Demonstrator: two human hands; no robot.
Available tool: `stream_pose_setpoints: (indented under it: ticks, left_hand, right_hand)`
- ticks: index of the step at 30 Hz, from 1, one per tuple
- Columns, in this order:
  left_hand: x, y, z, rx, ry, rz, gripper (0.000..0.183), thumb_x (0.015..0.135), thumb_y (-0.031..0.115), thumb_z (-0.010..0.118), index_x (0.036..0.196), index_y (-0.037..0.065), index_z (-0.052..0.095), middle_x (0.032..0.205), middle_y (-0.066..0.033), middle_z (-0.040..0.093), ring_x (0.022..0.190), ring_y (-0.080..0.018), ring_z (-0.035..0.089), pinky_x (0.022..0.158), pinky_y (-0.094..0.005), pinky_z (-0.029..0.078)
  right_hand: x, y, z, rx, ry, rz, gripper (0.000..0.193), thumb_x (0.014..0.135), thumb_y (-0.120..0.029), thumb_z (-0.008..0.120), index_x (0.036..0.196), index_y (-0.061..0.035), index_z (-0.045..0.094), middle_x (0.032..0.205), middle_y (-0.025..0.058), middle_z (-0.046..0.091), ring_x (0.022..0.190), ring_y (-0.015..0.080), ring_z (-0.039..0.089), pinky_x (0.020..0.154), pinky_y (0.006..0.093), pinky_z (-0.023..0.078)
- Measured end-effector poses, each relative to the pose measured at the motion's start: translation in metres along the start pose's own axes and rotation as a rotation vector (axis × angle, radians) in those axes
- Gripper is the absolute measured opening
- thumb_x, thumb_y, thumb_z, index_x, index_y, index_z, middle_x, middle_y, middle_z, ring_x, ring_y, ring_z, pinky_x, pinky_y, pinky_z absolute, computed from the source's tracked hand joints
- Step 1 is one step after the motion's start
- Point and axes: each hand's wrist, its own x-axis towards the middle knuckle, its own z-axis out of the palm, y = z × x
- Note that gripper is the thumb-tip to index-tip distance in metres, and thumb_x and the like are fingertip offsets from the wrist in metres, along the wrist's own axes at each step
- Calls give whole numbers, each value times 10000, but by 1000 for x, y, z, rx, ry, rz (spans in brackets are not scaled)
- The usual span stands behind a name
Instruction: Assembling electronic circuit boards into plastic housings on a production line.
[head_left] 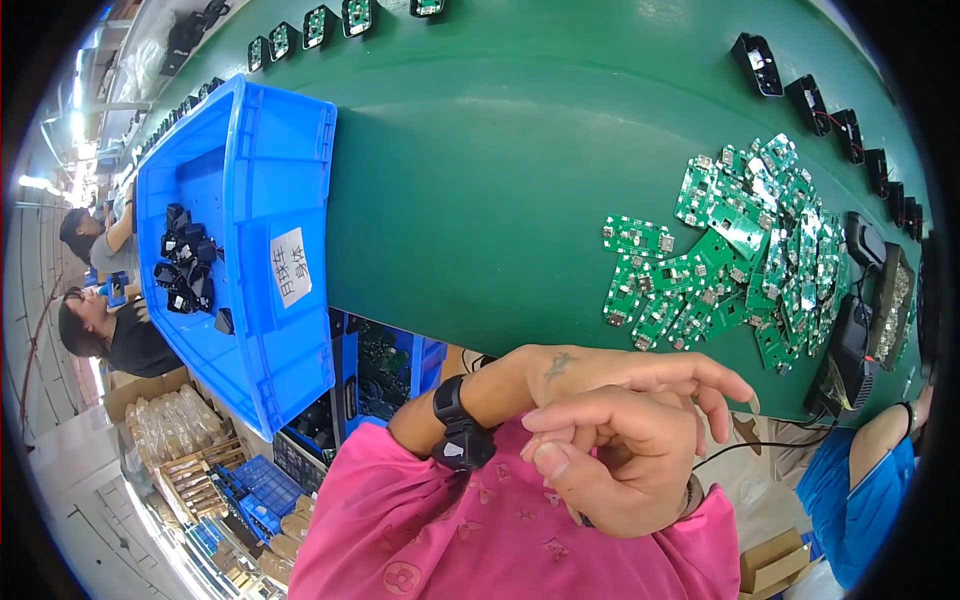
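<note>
My left hand [620, 368] stretches across to the right in front of my chest, its fingers apart and slightly bent, with nothing in them. A black band with a boxy device [463, 437] is strapped round that wrist. Crossing in front of it, my right hand [630, 455] is loosely curled, thumb and fingertips toward the left; no object shows between them. It overlaps the left hand, and whether they touch I cannot tell. A small dark edge shows beneath the right hand. Beyond both hands, green circuit boards [735, 245] lie in a loose pile on the green table [470, 200].
At the left, a blue bin [285, 160] with a paper label holds several black parts [187, 260]. Black housings [757, 65] line the far right edge; board-filled ones [318, 27] stand far left. Below the bin is a blue crate [428, 362]. A person's blue sleeve [835, 490] is at right.
</note>
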Motion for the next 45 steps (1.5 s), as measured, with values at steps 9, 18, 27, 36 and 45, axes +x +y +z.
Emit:
stream_pose_setpoints:
  ticks: [9,18,27,36,45]
  left_hand:
    - [-2,-5,-9,-74,-103,-26,1137,690,441,825,1535,18,193,1335,-175,479,1182,-205,524,958,-322,435]
    - [-1,-4,-10,-167,-119,-65,1202,615,392,871,1541,43,189,1352,-178,474,1162,-197,530,957,-310,434]
    - [-2,3,-3,-226,-43,-118,1144,651,370,858,1535,45,208,1344,-174,482,1159,-202,533,962,-311,436]
    - [-2,-4,-11,-183,-100,-70,1126,659,352,854,1533,45,213,1344,-174,482,1167,-204,531,963,-315,439]
    - [13,13,4,-345,22,-169,1120,664,453,892,1497,28,276,1303,-153,513,1182,-224,541,978,-340,451]
  right_hand:
    - [-1,2,-3,0,-19,-40,226,811,136,584,1033,172,606,593,46,604,503,68,578,500,182,450]
    - [0,0,-1,-42,-1,-33,229,806,132,584,1031,167,607,586,36,594,500,64,569,495,178,442]
    - [2,-1,-2,-61,-7,-23,229,813,131,581,1038,165,604,584,33,592,495,57,562,483,179,432]
    - [2,0,-3,-34,-17,-6,219,818,130,573,1032,168,598,571,27,587,491,59,570,482,180,439]
    - [4,-6,-10,-218,-8,-267,439,799,78,672,1211,182,563,696,69,651,517,87,594,496,201,451]
